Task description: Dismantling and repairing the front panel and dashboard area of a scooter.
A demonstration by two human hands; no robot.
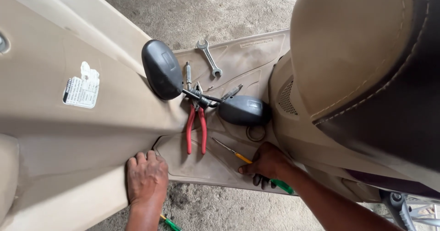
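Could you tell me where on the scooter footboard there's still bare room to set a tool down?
Bare footboard lies between the left hand and right hand, below the red-handled pliers. It is crowded around the two mirrors and the wrench.

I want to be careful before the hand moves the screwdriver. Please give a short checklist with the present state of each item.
1. Right hand grips the green-handled screwdriver: ok.
2. Left hand rests flat on the beige panel: ok.
3. Screwdriver tip seated on a screw: cannot tell.
4. Red-handled pliers lie apart from both hands: ok.
5. Wrench and two mirrors lie loose on the footboard: not ok.
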